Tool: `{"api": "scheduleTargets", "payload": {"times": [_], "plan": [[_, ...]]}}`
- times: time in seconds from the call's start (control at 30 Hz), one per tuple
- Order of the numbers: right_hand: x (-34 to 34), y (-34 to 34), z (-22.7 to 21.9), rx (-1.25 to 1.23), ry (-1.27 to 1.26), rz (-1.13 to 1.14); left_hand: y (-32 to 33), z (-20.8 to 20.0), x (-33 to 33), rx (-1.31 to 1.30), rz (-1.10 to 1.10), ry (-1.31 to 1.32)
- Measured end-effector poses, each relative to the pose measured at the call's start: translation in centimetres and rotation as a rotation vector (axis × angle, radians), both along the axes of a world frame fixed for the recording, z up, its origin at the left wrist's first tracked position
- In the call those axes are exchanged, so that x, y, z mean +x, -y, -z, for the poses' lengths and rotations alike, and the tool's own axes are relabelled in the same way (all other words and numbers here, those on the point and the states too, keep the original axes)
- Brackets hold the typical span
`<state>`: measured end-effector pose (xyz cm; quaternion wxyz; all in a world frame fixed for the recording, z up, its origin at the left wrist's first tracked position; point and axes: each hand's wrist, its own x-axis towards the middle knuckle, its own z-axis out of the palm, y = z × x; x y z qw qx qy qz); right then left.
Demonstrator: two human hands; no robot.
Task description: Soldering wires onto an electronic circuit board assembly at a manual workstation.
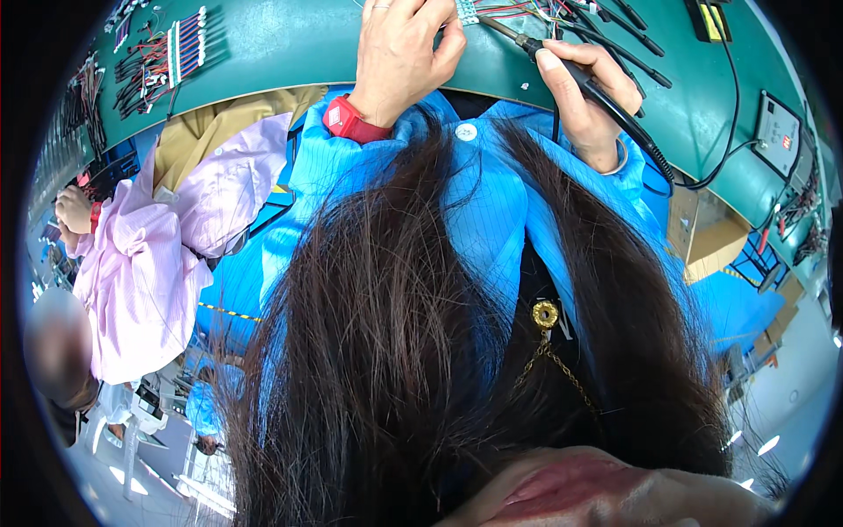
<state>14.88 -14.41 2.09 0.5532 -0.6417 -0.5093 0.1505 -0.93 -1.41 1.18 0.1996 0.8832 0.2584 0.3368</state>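
A: What's the room like around the work?
B: A workshop, with a green bench (281,54) under everything. A co-worker in a pink striped garment (145,263) is well to the left of the soldering iron, and the wire bundles (145,75) lie on that side too

A: And where is the iron itself?
B: The soldering iron (580,72) slants over the near part of the bench, metal tip toward a pale connector strip (465,10) and the loose wires (527,9) beside it. I can't tell whether the tip touches them

A: State of the grip?
B: The right hand (597,97) is closed round the iron's dark handle like a pen. The left hand (399,57), left of the iron, has its fingers drawn together near the strip, but the upper rim cuts them off, so I can't tell what they pinch

A: How should it all handle?
B: I'd expect the iron to be light and stiff, with some drag from its cord (702,184). Hold the handle only and treat the tip as hot. The strip looks light and easily nudged, best taken by its sides; the wires should be soft and springy

A: Room to move?
B: The bench's near edge passes close below the iron. Black cables (628,44) crowd its right, with a grey control box (779,133) farther right. Barer green lies left of the iron, between the left hand and the bundles
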Motion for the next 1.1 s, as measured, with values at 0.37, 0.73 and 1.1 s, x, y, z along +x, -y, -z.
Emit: {"api": "scheduleTargets", "payload": {"times": [0.37, 0.73, 1.1], "plan": [[0.6, 0.5, 0.2, 0.004, -0.034, 0.045, 0.5, -0.1, -1.0, 0.044, -0.043, 0.056], [0.4, 0.4, 0.6, 0.051, -0.005, 0.027, 1.3, 0.2, -0.7, 0.143, -0.124, -0.033], [0.3, 0.3, 0.6, 0.065, 0.008, 0.031, 1.2, 0.4, -0.7, 0.107, -0.135, -0.097]]}}
